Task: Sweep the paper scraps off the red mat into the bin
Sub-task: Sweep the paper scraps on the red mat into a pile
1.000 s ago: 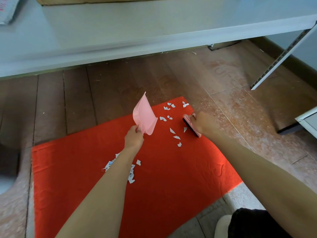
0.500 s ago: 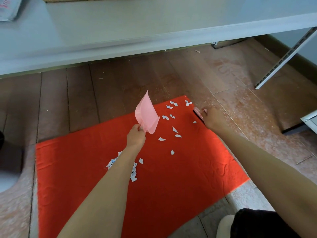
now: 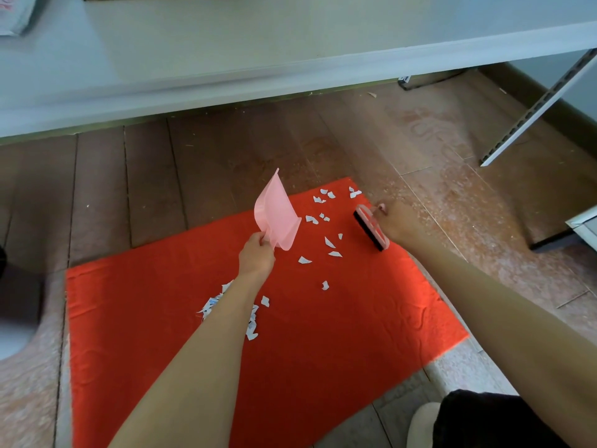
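A red mat (image 3: 290, 350) lies on the wooden floor. White paper scraps (image 3: 326, 221) are scattered over its far right part, and a denser pile of scraps (image 3: 252, 324) lies partly hidden under my left forearm. My left hand (image 3: 256, 257) grips the handle of a pink dustpan (image 3: 276, 218), held tilted up above the mat. My right hand (image 3: 399, 223) holds a pink brush with black bristles (image 3: 370, 227) at the mat's right edge, bristles facing the scraps. No bin is clearly in view.
A white table (image 3: 226, 59) spans the far side above the floor. A white slotted metal rail (image 3: 533, 114) leans at the right, with a white cabinet corner (image 3: 581, 221) beyond. A pale round object (image 3: 13, 337) sits at the left edge. My knee (image 3: 484, 421) shows at bottom right.
My right hand drew the brush back from among the scraps to the mat's right edge and now angles it toward them. Some scraps shifted leftward. The dustpan stayed raised.
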